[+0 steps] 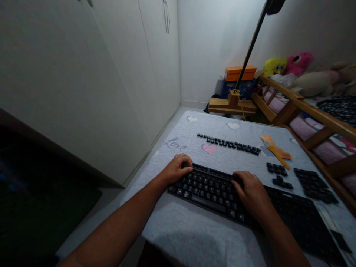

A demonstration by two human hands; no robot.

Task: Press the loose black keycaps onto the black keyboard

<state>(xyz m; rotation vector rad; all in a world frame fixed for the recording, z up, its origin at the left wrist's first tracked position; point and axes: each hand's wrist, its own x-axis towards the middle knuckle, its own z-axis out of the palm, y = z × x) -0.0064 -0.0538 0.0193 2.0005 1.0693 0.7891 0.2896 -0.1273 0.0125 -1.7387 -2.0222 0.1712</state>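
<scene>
A black keyboard lies in front of me, its lower rows fitted with keycaps and a bare strip along its far side. My left hand grips its far left corner, thumb on top and fingers curled over the edge. Farther right, my right hand is curled over the far edge with the thumb on top; its fingertips are partly hidden. Beyond the keyboard, loose black keycaps lie in two long rows. More keycap groups and a block of keycaps sit at the right.
A patterned cloth covers the table. An orange-handled brush-like tool lies beyond the keycaps. A dark panel with key-like shapes is right of my right hand. White cabinets stand left, a wooden bed rail right.
</scene>
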